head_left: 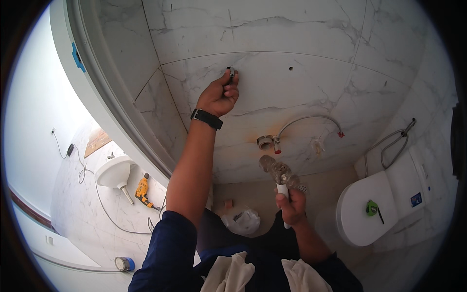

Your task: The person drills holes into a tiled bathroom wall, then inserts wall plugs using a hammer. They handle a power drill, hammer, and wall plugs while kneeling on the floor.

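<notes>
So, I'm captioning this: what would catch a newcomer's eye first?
Probably the right hand gripping a white-handled hammer below centre, and the left hand holding a small metal fitting at the marbled wall. Next, the yellow drill beside the white basin at left, and the green tape measure on the toilet lid at right.

over here the beige floor (328,190) carries the toilet (389,192), and on its lowered lid (352,221) lies a green tape measure (371,208) with a slim dark piece (381,217) just beside it. left of the toilet, on that same floor, i can see a clear plastic bag (244,221) and a small brownish block (228,204). much farther left of the toilet, a pale tiled floor (109,246) holds a white basin (113,171), a yellow drill (142,190) and a dark cable (131,231).
</notes>
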Demonstrator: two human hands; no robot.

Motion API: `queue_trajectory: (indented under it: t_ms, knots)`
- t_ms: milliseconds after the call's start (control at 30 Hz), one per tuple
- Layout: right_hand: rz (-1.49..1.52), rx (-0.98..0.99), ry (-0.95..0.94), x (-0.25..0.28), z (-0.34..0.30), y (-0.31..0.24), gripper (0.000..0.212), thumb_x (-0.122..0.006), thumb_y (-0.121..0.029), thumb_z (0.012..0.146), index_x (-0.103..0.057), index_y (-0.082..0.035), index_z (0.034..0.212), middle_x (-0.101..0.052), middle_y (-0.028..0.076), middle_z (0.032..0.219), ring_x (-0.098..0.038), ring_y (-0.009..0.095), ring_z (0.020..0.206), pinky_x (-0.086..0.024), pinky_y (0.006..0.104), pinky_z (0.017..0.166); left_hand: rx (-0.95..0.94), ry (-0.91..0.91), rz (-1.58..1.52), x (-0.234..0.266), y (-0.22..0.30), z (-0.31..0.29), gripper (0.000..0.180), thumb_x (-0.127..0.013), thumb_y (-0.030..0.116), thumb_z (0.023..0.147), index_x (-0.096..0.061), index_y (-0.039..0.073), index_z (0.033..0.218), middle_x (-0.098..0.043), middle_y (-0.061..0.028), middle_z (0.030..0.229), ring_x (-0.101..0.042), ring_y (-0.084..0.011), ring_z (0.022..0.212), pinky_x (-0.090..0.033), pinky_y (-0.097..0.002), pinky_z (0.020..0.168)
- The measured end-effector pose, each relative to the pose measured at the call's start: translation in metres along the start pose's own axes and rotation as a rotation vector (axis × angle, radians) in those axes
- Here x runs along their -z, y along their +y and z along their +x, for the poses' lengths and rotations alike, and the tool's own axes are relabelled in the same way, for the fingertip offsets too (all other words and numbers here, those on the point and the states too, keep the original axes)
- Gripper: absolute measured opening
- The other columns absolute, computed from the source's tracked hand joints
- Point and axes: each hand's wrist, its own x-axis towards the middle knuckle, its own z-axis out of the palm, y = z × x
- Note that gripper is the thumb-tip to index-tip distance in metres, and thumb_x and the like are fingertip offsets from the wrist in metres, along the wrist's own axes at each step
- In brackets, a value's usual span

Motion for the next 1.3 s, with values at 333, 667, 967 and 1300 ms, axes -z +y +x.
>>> queue_trajectory:
  t_ms: [333, 667, 967, 1300]
  knots:
    - [0.026, 0.054, -0.025, 0.001, 0.006, 0.004, 0.034, -0.062, -0.031, 0.102, -0.064, 0.004, 0.105, -0.059, 0.000, 0.068, -0.052, 0.006, 0.060, -0.042, 0.0245, 0.056, -0.047, -0.012, -0.014, -0.004, 0.001, -0.010, 0.016, -0.057, 0.019, 0.107, -0.056, 0.005, 0.116, -0.065, -0.0077, 0.098, -0.041, -0.0074, 0.062, -0.039, -0.0193, 0.051]
    - [-0.093, 0.246, -0.011, -0.022, 0.060, -0.021, 0.031, -0.065, -0.031, 0.101, -0.064, 0.000, 0.103, -0.059, 0.001, 0.076, -0.052, 0.008, 0.067, -0.043, 0.0273, 0.061, -0.062, 0.102, 0.037, -0.020, 0.007, -0.016, 0.014, -0.059, 0.019, 0.107, -0.059, 0.007, 0.115, -0.067, -0.0095, 0.102, -0.040, -0.0061, 0.061, -0.040, -0.0183, 0.049]
    - [-0.237, 0.278, 0.094, -0.065, 0.168, -0.025, 0.034, -0.065, -0.034, 0.103, -0.059, -0.001, 0.103, -0.060, 0.005, 0.070, -0.055, 0.012, 0.062, -0.046, 0.0310, 0.058, -0.159, 0.153, 0.374, -0.003, 0.005, -0.027, 0.032, -0.068, 0.031, 0.101, -0.060, 0.005, 0.117, -0.068, -0.0067, 0.103, -0.043, -0.0069, 0.061, -0.044, -0.0209, 0.052]
    - [-0.279, 0.639, 0.220, -0.115, 0.214, 0.004, 0.028, -0.063, -0.028, 0.103, -0.056, 0.000, 0.105, -0.066, 0.013, 0.075, -0.068, 0.026, 0.067, -0.051, 0.0362, 0.062, -1.168, 0.461, 1.824, -0.001, -0.005, -0.057, 0.091, -0.080, 0.008, 0.083, -0.026, 0.001, 0.156, -0.058, -0.0312, 0.135, -0.064, -0.0453, 0.116, -0.054, -0.0456, 0.094]
